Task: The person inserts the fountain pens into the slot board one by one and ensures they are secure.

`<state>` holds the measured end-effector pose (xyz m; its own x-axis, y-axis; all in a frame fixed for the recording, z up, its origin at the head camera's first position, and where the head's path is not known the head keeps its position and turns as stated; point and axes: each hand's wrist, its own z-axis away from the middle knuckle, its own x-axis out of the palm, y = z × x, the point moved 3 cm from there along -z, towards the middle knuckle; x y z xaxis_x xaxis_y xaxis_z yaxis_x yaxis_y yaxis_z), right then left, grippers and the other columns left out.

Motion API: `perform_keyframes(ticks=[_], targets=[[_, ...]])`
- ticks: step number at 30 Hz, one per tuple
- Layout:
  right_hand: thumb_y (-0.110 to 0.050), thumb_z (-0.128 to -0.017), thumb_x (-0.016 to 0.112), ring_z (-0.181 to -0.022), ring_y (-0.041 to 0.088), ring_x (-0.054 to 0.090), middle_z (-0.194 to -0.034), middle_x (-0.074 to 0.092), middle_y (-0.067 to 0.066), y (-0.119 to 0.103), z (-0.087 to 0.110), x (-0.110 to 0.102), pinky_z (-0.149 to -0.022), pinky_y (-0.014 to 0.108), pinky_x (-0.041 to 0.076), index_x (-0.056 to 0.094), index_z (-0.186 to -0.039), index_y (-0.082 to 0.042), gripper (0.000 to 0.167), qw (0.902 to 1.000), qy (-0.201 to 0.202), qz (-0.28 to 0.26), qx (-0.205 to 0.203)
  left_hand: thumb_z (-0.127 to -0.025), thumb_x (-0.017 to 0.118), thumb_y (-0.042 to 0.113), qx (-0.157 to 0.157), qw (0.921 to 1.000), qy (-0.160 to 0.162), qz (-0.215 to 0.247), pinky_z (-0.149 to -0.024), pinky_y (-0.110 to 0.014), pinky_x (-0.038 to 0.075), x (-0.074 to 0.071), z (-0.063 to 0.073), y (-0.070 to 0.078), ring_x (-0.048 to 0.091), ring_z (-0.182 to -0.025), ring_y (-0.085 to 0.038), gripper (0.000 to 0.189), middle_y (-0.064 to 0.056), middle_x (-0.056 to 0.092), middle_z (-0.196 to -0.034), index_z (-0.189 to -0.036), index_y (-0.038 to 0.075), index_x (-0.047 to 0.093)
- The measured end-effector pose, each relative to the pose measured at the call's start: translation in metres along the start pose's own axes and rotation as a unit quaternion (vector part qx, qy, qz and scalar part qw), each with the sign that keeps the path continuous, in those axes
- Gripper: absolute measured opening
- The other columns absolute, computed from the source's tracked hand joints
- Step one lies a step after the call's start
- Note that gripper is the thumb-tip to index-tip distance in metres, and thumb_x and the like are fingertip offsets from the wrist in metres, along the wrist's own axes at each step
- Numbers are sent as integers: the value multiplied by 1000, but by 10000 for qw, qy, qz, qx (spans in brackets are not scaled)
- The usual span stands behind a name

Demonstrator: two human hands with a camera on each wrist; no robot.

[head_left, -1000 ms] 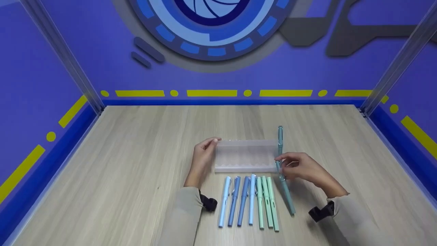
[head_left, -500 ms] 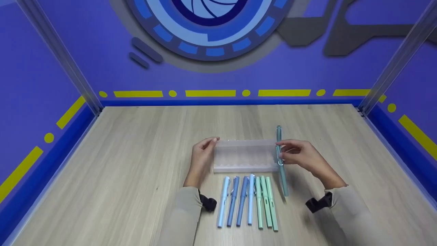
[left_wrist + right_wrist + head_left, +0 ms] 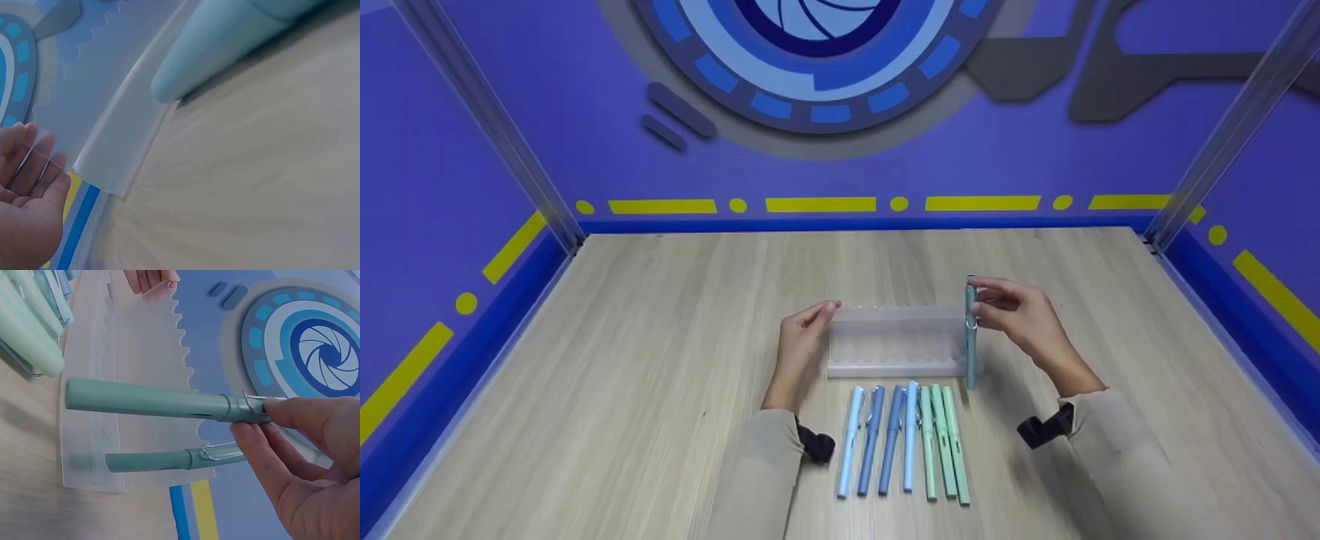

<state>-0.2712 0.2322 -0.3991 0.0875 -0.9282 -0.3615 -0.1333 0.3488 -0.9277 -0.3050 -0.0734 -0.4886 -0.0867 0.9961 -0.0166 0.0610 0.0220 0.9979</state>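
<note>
A translucent plastic pen case (image 3: 896, 341) with a scalloped edge stands on the table. My left hand (image 3: 801, 341) pinches its upper left corner; in the left wrist view some fingers show through the plastic. My right hand (image 3: 1027, 319) pinches a teal pen (image 3: 970, 356) by its clip end, upright in front of the case's right end. In the right wrist view a second teal pen (image 3: 149, 462) sits inside the case at that end, beside the held pen. From the head, the held pen mostly hides it.
Before the case lies a row of capped pens: light blue (image 3: 850, 446), dark blue (image 3: 871, 446), another dark blue, another light blue, then pale green ones (image 3: 942, 446). The wooden table (image 3: 622, 390) meets a purple-blue back wall (image 3: 780, 176) and side walls.
My right hand has moved away from me with the teal pen, lifting it from beside the row to the case's right end, now more upright. My left hand has stayed on the case corner.
</note>
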Motion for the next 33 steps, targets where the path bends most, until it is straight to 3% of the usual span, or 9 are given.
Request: perform_keyframes(ticks=[15, 33], targets=[[-8, -90, 67, -89, -1, 66, -111, 62, 14, 0, -12, -1, -81, 20, 57, 57, -131, -3, 43, 9976, 637, -240, -87, -95, 61, 30, -38, 10000, -28, 8, -110, -38, 42, -1, 0, -1, 58, -124, -23, 34, -9, 67, -122, -116, 5, 69], [-7, -90, 66, -89, -1, 65, -113, 63, 18, 4, -21, 7, -80, 18, 57, 61, -127, -7, 38, 9963, 847, 70, -108, -94, 62, 31, -188, 9996, -16, 188, -110, -35, 42, -1, 2, 0, 57, -125, -20, 31, -5, 68, -122, -114, 9, 71]])
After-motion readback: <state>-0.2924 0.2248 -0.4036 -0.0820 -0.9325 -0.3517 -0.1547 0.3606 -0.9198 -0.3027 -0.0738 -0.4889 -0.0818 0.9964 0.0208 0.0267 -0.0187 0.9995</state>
